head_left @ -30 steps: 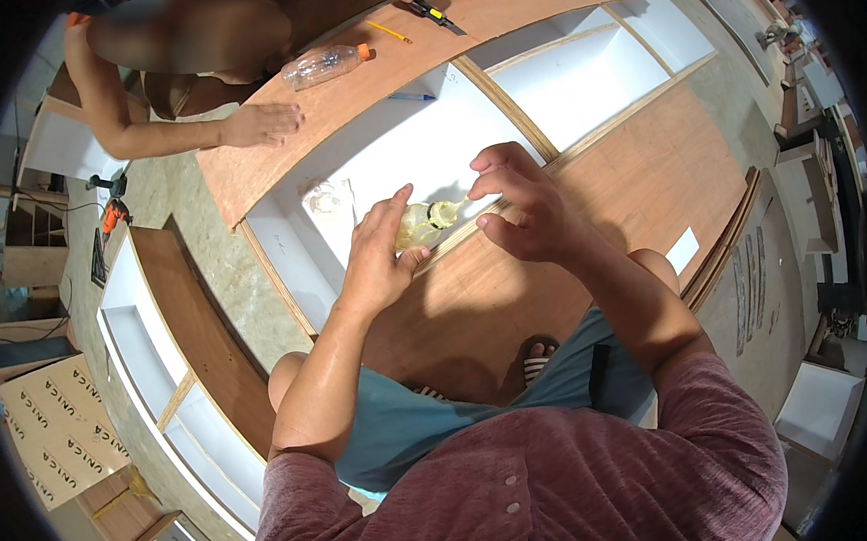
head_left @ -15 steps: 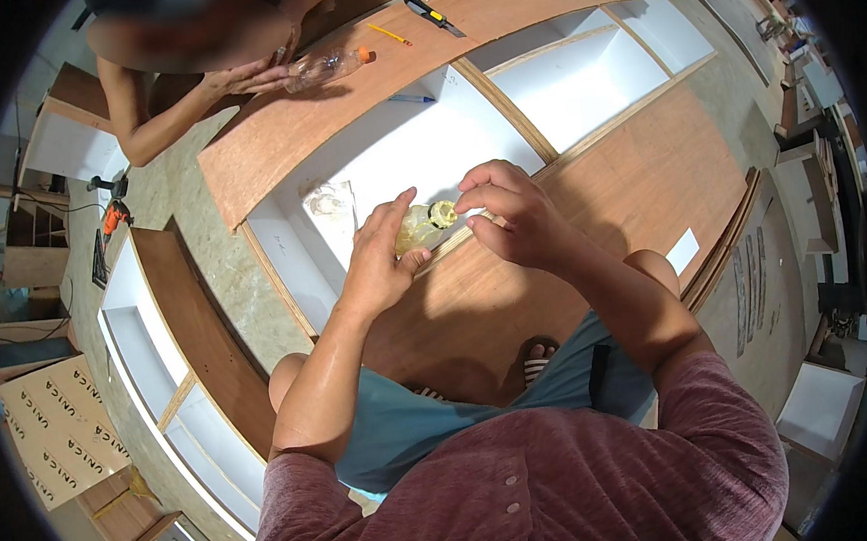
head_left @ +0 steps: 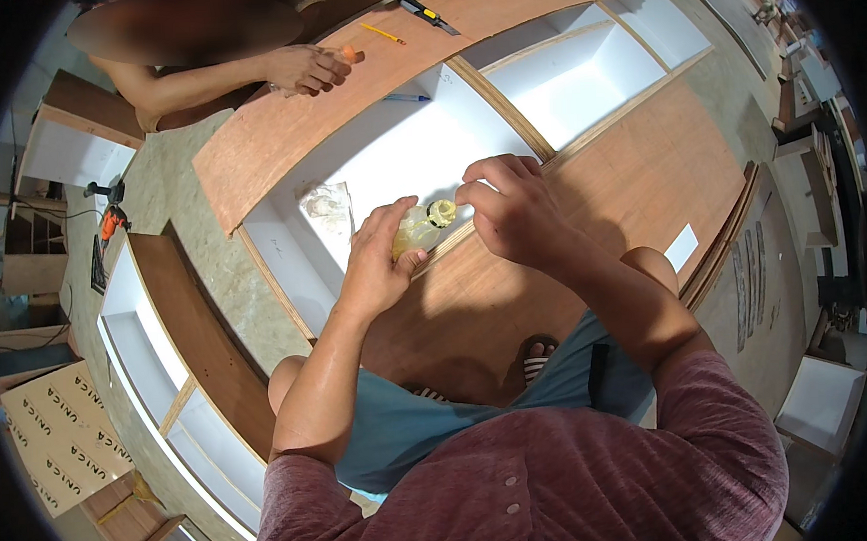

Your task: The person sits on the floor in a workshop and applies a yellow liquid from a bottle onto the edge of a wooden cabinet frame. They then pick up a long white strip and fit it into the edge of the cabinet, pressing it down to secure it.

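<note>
Your left hand [head_left: 380, 253] is wrapped along the near left side of a translucent, yellowish plastic bottle [head_left: 415, 235], fingers down one flank and thumb at the lower side, gripping it. The bottle tilts, its open mouth [head_left: 443, 212] pointing up and to the right, with a dark ring around the neck. It sits at the near edge of a long wooden cabinet frame with a white interior [head_left: 380, 162]; you can't tell from here whether its base rests on anything.

Your right hand [head_left: 510, 207] is raised just beside the mouth, fingers curled and thumb drawn in toward them. Whether anything is pinched between the fingertips can't be told.

Inside the frame, left of the bottle, lies a whitish, stained flat sheet [head_left: 326, 209], and a slim blue pen [head_left: 407, 98] lies near the far wall. Across from you, a co-worker's hand [head_left: 311, 69] covers most of a bottle with an orange cap [head_left: 351, 55] on the curved brown plywood panel [head_left: 254, 153]. A yellow pencil [head_left: 382, 33] and a black-and-yellow utility knife [head_left: 426, 14] lie farther right on that panel. To your right, a small white rectangular piece [head_left: 681, 248] lies on the brown plywood sheet [head_left: 652, 179].
</note>
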### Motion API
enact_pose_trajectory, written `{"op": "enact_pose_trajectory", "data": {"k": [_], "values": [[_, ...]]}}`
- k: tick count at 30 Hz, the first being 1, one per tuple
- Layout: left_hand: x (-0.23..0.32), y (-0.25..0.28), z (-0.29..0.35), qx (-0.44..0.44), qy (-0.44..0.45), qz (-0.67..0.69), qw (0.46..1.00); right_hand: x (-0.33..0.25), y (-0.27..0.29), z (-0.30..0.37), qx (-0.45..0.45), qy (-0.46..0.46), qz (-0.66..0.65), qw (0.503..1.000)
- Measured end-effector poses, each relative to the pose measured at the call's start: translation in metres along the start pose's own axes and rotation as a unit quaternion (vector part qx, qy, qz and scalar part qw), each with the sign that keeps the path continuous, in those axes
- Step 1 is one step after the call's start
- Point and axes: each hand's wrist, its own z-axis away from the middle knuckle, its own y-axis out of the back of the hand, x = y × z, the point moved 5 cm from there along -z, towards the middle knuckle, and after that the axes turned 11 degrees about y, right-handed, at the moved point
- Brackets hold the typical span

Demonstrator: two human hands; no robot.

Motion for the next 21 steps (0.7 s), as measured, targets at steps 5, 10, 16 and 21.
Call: {"op": "enact_pose_trajectory", "data": {"k": [5,10,16,21], "values": [[0.001,0.001,-0.001,-0.002,0.001,-0.002,1.000,-0.001,0.001,-0.001,-0.011,-0.002,0.018,1.000],[0.002,0.000,-0.002,-0.005,0.004,-0.012,1.000,0.001,-0.005,0.003,-0.038,-0.051,-0.032,0.997],[0.003,-0.003,-0.002,-0.013,-0.004,-0.006,1.000,0.020,-0.011,0.010,-0.011,-0.123,-0.190,0.974],[0.001,-0.002,-0.002,-0.006,-0.005,-0.009,1.000,0.021,-0.005,0.006,0.015,-0.148,-0.257,0.955]]}}
